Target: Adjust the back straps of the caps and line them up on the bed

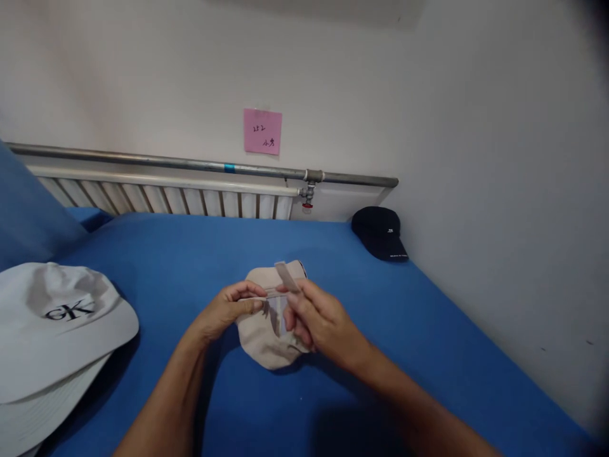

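A beige cap (266,346) lies over the blue-covered surface with its back opening facing me. My left hand (233,309) is closed in a pinch on the left side of the cap's back edge. With thumb and fingers, my right hand (316,312) grips the cap's strap (287,277), whose loose end sticks up above the fingertips. The strap's buckle, if there is one, is hidden by the fingers. Part of the cap's lining shows through the opening between the hands.
Stacked white caps (90,330) sit at the left, the top one with black letters. A black cap (378,231) rests at the far right corner by the wall. Behind the blue surface (190,247) run a radiator (209,200) and a metal pipe (166,162). A pink note (262,131) hangs above.
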`<control>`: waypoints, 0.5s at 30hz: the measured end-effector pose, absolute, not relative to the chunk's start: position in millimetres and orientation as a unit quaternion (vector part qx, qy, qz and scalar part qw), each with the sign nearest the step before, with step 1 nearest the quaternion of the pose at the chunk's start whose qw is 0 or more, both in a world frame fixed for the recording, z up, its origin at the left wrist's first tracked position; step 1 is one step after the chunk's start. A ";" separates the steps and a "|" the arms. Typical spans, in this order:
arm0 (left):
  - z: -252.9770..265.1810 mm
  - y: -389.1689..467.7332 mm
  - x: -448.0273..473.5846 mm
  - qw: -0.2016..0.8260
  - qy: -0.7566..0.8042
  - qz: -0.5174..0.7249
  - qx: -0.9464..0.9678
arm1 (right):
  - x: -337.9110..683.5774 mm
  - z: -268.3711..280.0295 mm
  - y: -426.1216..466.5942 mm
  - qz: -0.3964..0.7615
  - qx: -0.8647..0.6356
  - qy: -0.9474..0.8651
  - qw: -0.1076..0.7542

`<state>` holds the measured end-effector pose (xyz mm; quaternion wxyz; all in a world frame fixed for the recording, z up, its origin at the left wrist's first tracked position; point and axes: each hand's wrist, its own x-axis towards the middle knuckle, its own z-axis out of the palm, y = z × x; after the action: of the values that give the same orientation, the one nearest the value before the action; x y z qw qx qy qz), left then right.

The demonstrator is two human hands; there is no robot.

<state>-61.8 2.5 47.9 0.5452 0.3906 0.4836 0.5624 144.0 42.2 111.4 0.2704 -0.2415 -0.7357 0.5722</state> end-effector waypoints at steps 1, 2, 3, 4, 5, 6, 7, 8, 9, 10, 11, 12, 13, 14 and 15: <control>47.5 1.7 -62.6 0.553 0.468 0.569 0.390 | 139.3 106.1 49.8 0.619 -0.265 -0.691 0.263; 47.0 1.2 -63.3 0.557 0.456 0.575 0.389 | 135.9 99.5 56.3 0.654 -0.286 -0.652 0.254; 46.4 0.9 -63.8 0.559 0.448 0.580 0.388 | 133.6 92.1 61.4 0.681 -0.298 -0.622 0.245; 45.7 0.9 -64.2 0.560 0.445 0.583 0.386 | 132.6 84.3 64.8 0.701 -0.305 -0.598 0.240; 44.9 1.1 -64.5 0.561 0.445 0.582 0.385 | 132.4 76.7 66.6 0.715 -0.310 -0.579 0.239; 44.2 1.6 -64.6 0.564 0.447 0.577 0.386 | 132.9 69.7 67.3 0.723 -0.314 -0.567 0.238; 43.3 2.1 -64.6 0.568 0.447 0.571 0.388 | 133.9 63.9 67.3 0.727 -0.318 -0.561 0.236; 42.5 2.7 -64.6 0.572 0.446 0.567 0.389 | 135.0 59.4 66.9 0.728 -0.321 -0.560 0.233; 41.8 3.3 -64.6 0.575 0.444 0.567 0.388 | 136.2 56.3 66.5 0.729 -0.320 -0.560 0.230; 41.2 3.9 -64.6 0.576 0.442 0.570 0.385 | 137.5 54.5 66.5 0.731 -0.316 -0.560 0.228; 40.6 4.4 -64.6 0.577 0.441 0.574 0.380 | 138.6 53.5 67.0 0.736 -0.309 -0.558 0.225; 40.3 4.9 -64.7 0.577 0.441 0.577 0.374 | 139.8 53.1 68.0 0.743 -0.300 -0.553 0.225; 40.1 5.2 -64.8 0.579 0.441 0.578 0.370 | 141.0 52.8 69.3 0.750 -0.291 -0.549 0.226; 40.2 5.5 -64.8 0.581 0.440 0.577 0.369 | 142.1 52.5 70.7 0.756 -0.283 -0.546 0.225; 40.5 5.8 -64.8 0.584 0.438 0.576 0.369 | 143.2 52.0 72.0 0.759 -0.277 -0.546 0.220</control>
<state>-64.8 5.8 40.5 0.5837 0.3685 0.4382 0.5757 143.2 72.0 52.0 0.2200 -0.2768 -0.5461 0.7594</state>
